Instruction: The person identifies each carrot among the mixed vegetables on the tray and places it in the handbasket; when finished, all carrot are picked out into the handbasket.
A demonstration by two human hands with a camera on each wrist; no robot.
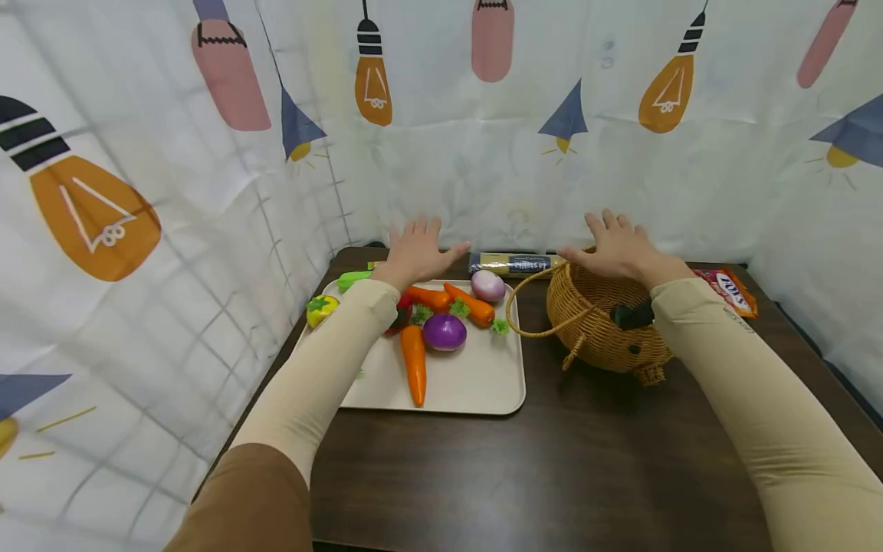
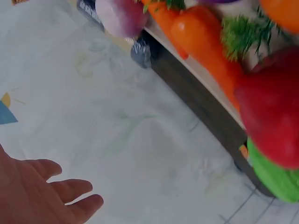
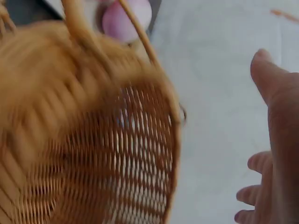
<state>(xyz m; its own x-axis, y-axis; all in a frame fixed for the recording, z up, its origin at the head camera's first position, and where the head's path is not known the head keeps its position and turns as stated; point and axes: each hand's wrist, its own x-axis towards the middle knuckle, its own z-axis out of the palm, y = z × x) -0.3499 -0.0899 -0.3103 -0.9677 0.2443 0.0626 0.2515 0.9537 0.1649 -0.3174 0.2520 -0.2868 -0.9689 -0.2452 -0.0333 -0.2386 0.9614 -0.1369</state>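
Note:
Both hands reach forward with fingers spread and hold nothing. In the head view my left hand (image 1: 416,257) hovers over the back of a cream tray (image 1: 469,391). On that tray lie orange carrots (image 1: 414,364), a purple eggplant-like round vegetable (image 1: 444,332), a pale purple onion (image 1: 487,286) and a red vegetable (image 2: 275,102), partly hidden by the arm in the head view. My right hand (image 1: 614,249) is above the rim of a wicker basket (image 1: 586,337), whose handle leans toward the tray. The right wrist view shows the basket's hollow inside beside the hand.
A yellow pepper (image 1: 320,310) and a green vegetable (image 1: 353,280) sit at the tray's left edge. Behind the tray lies a gold packaged roll (image 1: 517,264). A red snack bag (image 1: 727,291) is right of the basket. A printed curtain (image 1: 441,169) hangs behind the dark table (image 1: 552,460).

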